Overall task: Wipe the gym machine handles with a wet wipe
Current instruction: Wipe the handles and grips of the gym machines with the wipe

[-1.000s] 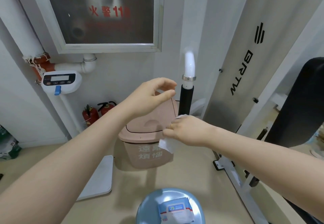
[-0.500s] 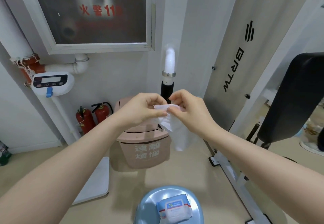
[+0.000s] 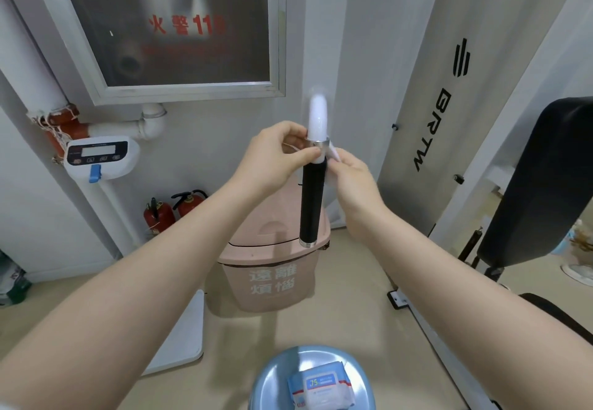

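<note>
Item: wet wipe (image 3: 332,153). Thin, limp, damp sheet; mostly hidden behind the handle (image 3: 310,204), only a white corner showing at the chrome collar (image 3: 317,144). Your left hand (image 3: 272,159) and right hand (image 3: 351,175) are pinched together on it, one either side of the bar. It weighs nothing and probably tears if stretched; hold it by the edges and wrap it.

Item: handle. Rigid upright bar, black grip. Likely slick once wetted; close your palm around the grip.

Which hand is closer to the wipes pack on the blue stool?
Neither clearly. Left hand and right hand are both up at the handle, well above the wipes pack.
</note>
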{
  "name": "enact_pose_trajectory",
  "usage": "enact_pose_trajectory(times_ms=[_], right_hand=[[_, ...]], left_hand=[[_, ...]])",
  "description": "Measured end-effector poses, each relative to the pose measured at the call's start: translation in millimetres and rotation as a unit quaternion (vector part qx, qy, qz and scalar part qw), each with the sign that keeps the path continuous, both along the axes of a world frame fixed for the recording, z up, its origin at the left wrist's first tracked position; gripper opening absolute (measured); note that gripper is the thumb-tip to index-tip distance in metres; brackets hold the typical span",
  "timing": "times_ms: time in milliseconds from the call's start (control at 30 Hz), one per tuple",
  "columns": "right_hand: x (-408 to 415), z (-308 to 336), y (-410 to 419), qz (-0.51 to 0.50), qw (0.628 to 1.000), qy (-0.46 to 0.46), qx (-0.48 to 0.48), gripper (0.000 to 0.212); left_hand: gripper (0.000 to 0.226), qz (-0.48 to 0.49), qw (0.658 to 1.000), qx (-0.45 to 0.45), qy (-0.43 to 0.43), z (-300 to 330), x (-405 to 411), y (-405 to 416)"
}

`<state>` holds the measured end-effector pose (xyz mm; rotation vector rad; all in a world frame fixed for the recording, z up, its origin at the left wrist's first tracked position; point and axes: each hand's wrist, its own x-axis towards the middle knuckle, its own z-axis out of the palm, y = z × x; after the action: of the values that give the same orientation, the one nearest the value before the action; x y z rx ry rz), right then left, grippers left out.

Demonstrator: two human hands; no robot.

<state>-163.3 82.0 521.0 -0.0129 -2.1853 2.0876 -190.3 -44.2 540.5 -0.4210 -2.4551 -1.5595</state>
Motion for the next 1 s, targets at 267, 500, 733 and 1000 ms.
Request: enact_pose_trajectory(times_ms=[267, 500, 733, 1000], right_hand=[[4, -44, 18, 0.128, 0.983, -0.091, 0.097, 0.045], [-17, -39, 10, 0.149, 0.989, -0.008, -0.01, 0.055], [-11, -65, 11, 0.232, 0.959, -0.099, 0.131, 0.06], [-28, -34, 10, 0.199, 0.959, 0.144, 0.146, 0.035]], left_hand=[[0.023, 0.016, 0.999, -0.026, 0.021, -3, -1, 4], [0.022, 0.044, 0.998, -0.029, 0.026, -7, 1, 4], [0.013, 0.103, 0.994, -0.019, 0.017, -15, 11, 4], [0.014, 0.136, 0.991, 0.003, 0.008, -15, 16, 4]])
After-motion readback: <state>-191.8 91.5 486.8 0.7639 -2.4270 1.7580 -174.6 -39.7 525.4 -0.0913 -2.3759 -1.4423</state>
